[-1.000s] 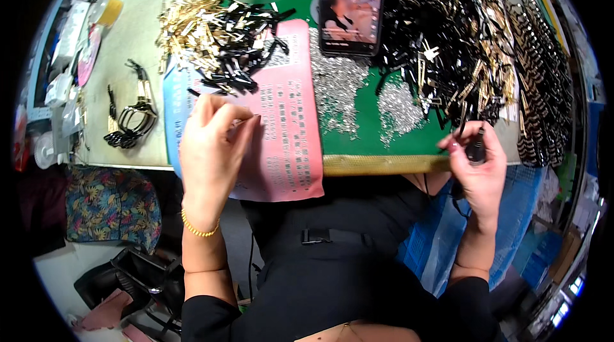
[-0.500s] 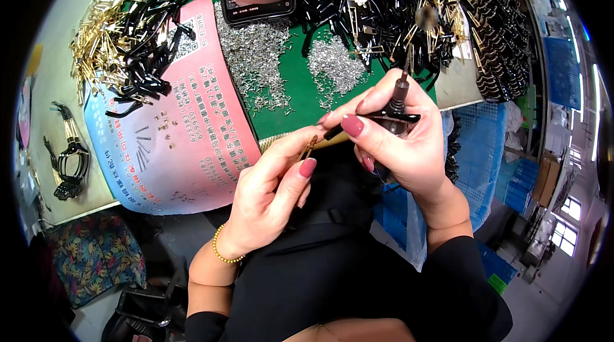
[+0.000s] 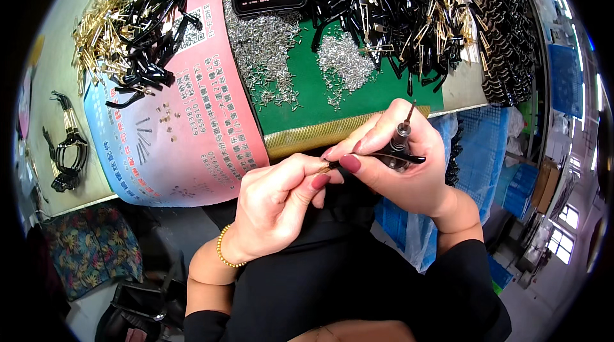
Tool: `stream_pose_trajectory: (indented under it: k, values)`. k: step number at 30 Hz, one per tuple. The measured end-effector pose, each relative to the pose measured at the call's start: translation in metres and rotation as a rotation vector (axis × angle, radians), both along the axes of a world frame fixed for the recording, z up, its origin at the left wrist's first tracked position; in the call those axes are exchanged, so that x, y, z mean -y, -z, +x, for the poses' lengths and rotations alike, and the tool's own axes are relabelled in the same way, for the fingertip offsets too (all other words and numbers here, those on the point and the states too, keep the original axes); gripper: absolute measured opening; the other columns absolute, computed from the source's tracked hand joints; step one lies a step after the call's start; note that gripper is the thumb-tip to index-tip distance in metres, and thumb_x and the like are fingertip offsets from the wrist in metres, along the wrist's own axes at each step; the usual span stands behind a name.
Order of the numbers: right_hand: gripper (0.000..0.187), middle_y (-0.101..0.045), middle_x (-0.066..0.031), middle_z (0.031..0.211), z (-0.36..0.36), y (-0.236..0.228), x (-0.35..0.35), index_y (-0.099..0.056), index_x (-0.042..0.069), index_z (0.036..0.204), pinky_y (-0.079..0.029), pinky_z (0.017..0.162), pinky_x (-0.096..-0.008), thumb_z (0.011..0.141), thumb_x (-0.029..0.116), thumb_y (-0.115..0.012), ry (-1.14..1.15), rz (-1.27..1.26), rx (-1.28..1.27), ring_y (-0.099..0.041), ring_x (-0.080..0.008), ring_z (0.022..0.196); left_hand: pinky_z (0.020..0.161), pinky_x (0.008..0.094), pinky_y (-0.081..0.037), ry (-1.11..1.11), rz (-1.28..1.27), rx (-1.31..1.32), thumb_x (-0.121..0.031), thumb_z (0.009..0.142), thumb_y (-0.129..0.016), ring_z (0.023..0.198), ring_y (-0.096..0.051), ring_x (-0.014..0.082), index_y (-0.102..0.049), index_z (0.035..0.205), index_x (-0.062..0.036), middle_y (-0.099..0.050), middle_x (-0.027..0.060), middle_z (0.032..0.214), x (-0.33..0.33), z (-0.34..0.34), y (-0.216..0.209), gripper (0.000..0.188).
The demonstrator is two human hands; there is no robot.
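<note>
In front of my body both hands meet. My left hand (image 3: 272, 204), with a gold bead bracelet on its wrist, pinches a small gold metal eyeglass piece (image 3: 325, 166) that my fingers mostly cover. Between thumb and fingers, my right hand (image 3: 416, 169) grips a black eyeglass temple tip (image 3: 414, 160), its far end showing past the palm. One end of it touches or nearly touches the gold piece; the exact join is hidden. A dark screwdriver (image 3: 400, 142) is also tucked in my right hand, its thin blade pointing up and away.
Silver screws (image 3: 262, 61) lie heaped on a green mat (image 3: 300, 115), a smaller heap (image 3: 345, 64) beside them. Black and gold temples (image 3: 390, 9) pile at the back right, more (image 3: 141, 41) on a pink-blue printed sheet (image 3: 217, 112). A phone (image 3: 268, 3) stands behind; an eyeglass front (image 3: 69, 150) lies left.
The gold piece and the black temple tip have come together; a gap showed between them before. My right hand has moved lower and nearer, the screwdriver with it. The view has shifted slightly.
</note>
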State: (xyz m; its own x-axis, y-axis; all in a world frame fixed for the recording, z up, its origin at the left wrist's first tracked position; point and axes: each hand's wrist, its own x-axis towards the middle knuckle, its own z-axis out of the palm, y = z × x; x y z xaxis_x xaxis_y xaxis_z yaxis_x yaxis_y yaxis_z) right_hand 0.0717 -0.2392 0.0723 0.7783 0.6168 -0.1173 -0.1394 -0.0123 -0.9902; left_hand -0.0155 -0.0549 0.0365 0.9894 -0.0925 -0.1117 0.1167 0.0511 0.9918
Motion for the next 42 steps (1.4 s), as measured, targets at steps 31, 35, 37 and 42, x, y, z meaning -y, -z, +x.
stream_pose_trajectory:
  k: [31,35,37,42]
  values:
    - [0.043,-0.053,-0.0092,0.090,0.037,0.009,0.030,-0.064,0.023,0.130,-0.053,0.057,-0.0375,0.090,0.007,-0.065,-0.280,-0.963,0.858,-0.065,-0.0270,0.067,0.057,0.0222,-0.052,-0.110,-0.059,-0.229,-0.006,0.106,-0.051,0.062,-0.059,0.0055,-0.055,0.127,0.0014,-0.066,0.0051,0.095,0.019,0.031,0.007,0.022]
    - [0.044,-0.053,-0.0092,0.090,0.038,0.008,0.027,-0.063,0.023,0.130,-0.053,0.057,-0.0375,0.089,0.007,-0.065,-0.288,-0.965,0.865,-0.064,-0.0271,0.067,0.058,0.0212,-0.052,-0.168,-0.096,-0.237,-0.008,0.107,-0.052,0.065,-0.060,0.0057,-0.055,0.127,0.0016,-0.067,0.0058,0.099,0.017,0.026,0.004,0.023]
    - [0.045,-0.053,-0.0092,0.090,0.038,0.008,0.027,-0.062,0.024,0.131,-0.052,0.056,-0.0378,0.090,0.008,-0.065,-0.301,-0.974,0.869,-0.064,-0.0272,0.066,0.058,0.0210,-0.052,-0.211,-0.085,-0.227,-0.008,0.107,-0.052,0.065,-0.060,0.0058,-0.055,0.127,0.0020,-0.069,0.0073,0.103,0.013,0.022,0.003,0.023]
    - [0.045,-0.052,-0.0090,0.089,0.042,0.007,0.025,-0.060,0.025,0.134,-0.052,0.056,-0.0388,0.092,0.009,-0.063,-0.357,-1.011,0.852,-0.062,-0.0277,0.065,0.053,0.0204,-0.049,-0.322,0.176,-0.176,-0.009,0.106,-0.053,0.057,-0.059,0.0048,-0.064,0.118,0.0016,-0.074,0.0053,0.084,-0.004,0.019,0.003,0.019]
